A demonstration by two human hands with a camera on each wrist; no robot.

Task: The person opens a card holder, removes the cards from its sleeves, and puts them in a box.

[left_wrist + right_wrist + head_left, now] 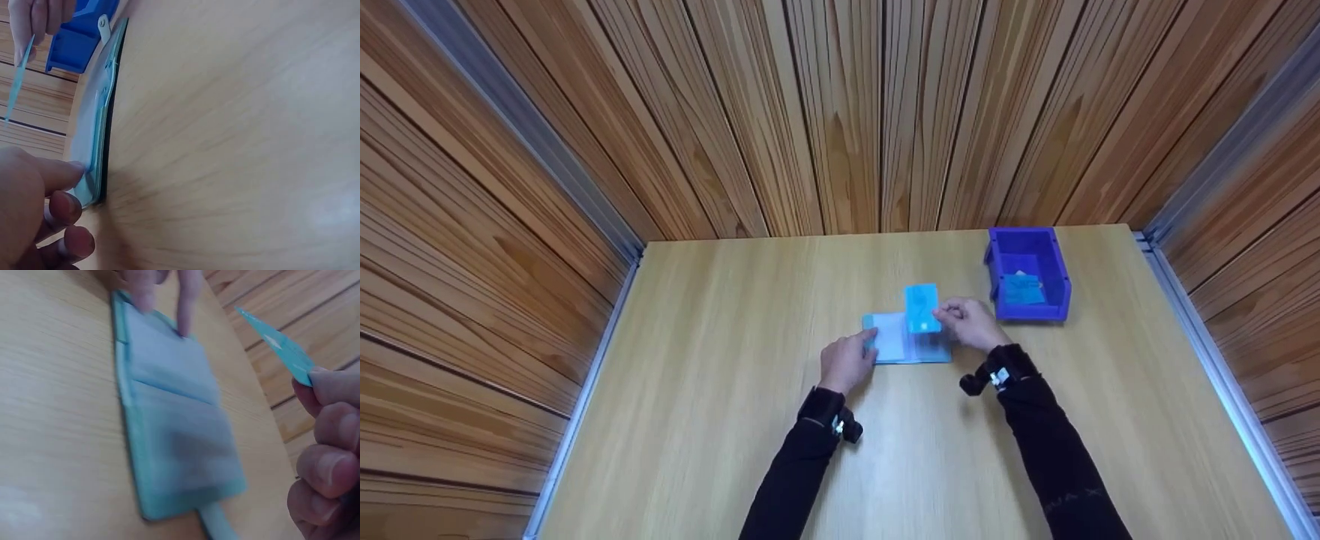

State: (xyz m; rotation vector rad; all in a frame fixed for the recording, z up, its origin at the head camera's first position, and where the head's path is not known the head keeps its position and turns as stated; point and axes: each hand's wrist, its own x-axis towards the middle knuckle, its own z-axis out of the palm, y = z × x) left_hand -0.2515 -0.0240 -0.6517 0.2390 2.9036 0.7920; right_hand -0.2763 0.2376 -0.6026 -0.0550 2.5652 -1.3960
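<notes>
A light-blue card holder (891,339) lies spread open on the table, its clear sleeves facing up. My left hand (846,361) is at its left end, with extended fingertips (183,323) pressing on the sleeve there. The other left fingers (79,242) bend loosely beside the holder. Above the holder's right half, my right hand (971,322) pinches a bright blue card (922,306) by its edge between thumb and forefinger. In the right wrist view the card (278,346) is tilted and raised off the holder. A snap strap (104,29) sticks out from the holder's far end.
A purple-blue plastic bin (1030,251) stands at the table's back right, near the right hand, with blue cards (1023,289) inside. Wood-plank walls (855,112) enclose the back and sides. Metal rails (1222,367) run along the side edges.
</notes>
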